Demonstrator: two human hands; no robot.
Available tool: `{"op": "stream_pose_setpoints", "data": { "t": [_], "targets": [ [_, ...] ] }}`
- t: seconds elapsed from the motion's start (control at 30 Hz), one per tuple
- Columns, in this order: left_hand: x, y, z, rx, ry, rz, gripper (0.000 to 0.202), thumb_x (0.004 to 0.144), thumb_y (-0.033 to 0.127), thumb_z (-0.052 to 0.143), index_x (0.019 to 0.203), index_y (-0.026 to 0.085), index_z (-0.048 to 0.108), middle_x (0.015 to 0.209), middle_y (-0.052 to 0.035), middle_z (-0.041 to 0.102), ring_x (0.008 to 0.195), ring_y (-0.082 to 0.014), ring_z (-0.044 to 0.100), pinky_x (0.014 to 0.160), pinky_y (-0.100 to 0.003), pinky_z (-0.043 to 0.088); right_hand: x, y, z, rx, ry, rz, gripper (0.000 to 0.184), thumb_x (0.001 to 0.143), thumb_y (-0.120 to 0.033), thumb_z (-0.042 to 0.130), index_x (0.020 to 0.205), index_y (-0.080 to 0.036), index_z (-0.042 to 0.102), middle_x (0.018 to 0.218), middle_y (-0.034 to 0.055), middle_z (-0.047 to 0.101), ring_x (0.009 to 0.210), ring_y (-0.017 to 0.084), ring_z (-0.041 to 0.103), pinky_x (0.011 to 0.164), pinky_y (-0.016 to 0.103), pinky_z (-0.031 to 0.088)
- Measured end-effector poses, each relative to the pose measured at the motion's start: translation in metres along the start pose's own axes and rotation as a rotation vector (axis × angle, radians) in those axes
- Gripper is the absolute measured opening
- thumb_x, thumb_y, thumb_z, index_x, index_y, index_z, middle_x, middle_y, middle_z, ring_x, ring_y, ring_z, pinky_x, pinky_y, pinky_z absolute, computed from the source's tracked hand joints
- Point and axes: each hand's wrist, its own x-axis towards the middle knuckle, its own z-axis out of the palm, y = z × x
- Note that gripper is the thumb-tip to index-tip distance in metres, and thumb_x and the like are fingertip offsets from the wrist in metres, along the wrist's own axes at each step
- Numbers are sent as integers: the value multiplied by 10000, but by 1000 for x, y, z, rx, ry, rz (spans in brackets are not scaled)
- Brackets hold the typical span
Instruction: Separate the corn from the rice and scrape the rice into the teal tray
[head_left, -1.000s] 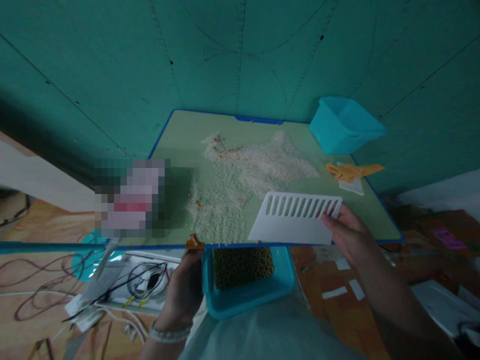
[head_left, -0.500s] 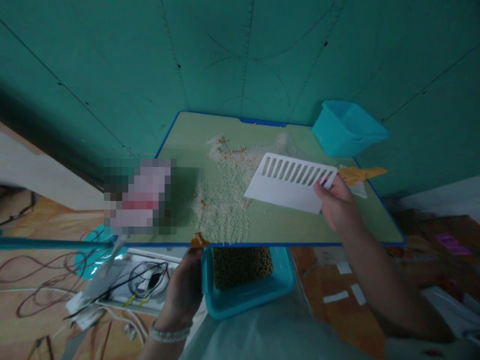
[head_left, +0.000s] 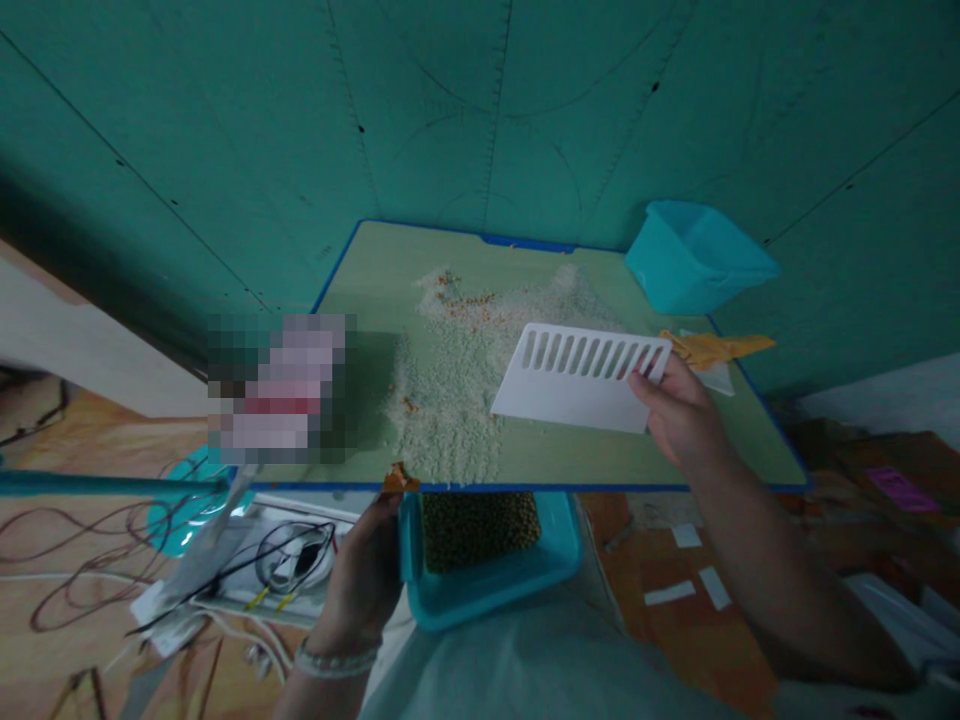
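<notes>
My right hand (head_left: pixel 682 415) grips the right end of a white slotted scraper (head_left: pixel 577 378), which stands tilted on a green board with a blue rim (head_left: pixel 360 270), beside a spread of white grains (head_left: pixel 450 400). A few orange bits lie among the grains. My left hand (head_left: pixel 367 580) holds the left side of a teal tub (head_left: pixel 487 590) just under the board's near edge. The tub holds small dark green seeds (head_left: pixel 480 525).
A second teal tub (head_left: pixel 697 255) sits at the board's far right corner, with a yellow cloth (head_left: pixel 712 347) beside it. A blurred patch covers the board's left end. Cables and a white box (head_left: pixel 285 570) lie on the floor at left. A teal wall stands behind.
My right hand carried the scraper from the board's near edge back over the grain pile, then drew it slightly nearer. The left hand and tub barely moved.
</notes>
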Motion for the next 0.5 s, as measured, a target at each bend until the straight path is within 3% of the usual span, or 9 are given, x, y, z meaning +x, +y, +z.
{"op": "stream_pose_setpoints", "data": {
  "t": [0.13, 0.33, 0.5],
  "targets": [
    [2, -2, -5, 71, 13, 1, 162, 661, 117, 726, 786, 213, 763, 498, 16, 672, 745, -307, 759, 735, -377, 608, 0, 4, 0, -21, -19, 0, 346, 674, -469, 820, 894, -294, 619, 784, 0, 698, 826, 265, 686, 828, 478, 537],
    [4, -4, -11, 78, -68, 10, 211, 643, 95, 732, 806, 224, 769, 520, 8, 685, 815, -317, 762, 756, -374, 609, -4, 1, 1, 19, -19, 50, 379, 639, -462, 849, 904, -301, 632, 757, -2, 687, 776, 257, 686, 805, 470, 552],
    [3, -3, -8, 46, -17, -7, 142, 655, 125, 727, 753, 221, 764, 494, 5, 669, 796, -320, 760, 752, -388, 612, -6, 6, -1, 10, -17, 47, 365, 662, -463, 835, 921, -296, 640, 750, 2, 697, 848, 283, 701, 857, 503, 548]
  ]
}}
